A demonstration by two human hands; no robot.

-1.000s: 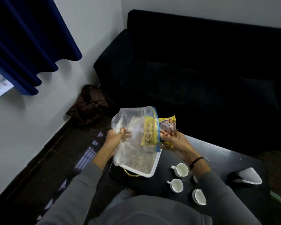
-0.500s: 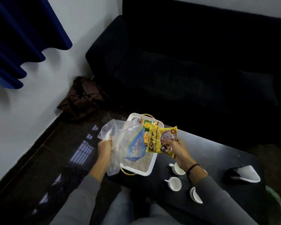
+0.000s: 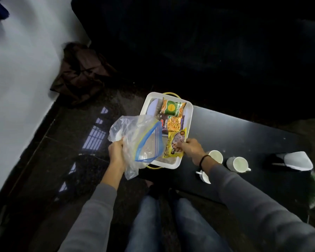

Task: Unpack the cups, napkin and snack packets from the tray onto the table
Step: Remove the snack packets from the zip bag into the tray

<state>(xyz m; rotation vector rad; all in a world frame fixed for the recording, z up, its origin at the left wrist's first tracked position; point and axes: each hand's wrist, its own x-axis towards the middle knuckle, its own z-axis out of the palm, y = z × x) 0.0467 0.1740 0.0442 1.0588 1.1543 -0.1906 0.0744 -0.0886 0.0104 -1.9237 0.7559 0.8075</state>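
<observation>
Black table point(image 3: 244, 128) — tray point(image 3: 190, 113) | left fingers point(image 3: 120, 143) grip bag point(image 3: 140, 135) | right fingers point(image 3: 181, 146) pinch yellow packet point(image 3: 171, 140)

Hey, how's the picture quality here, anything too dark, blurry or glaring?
Head view: dim overall, sofa nearly black; a bright reflection glares on the floor; brown cloth is smeared; zip bag and yellow packet look fairly sharp.

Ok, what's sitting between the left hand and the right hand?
Head view: the clear zip bag gripped by the left hand, then the yellow snack packet pinched by the right hand, both over the near end of the white tray.
</observation>
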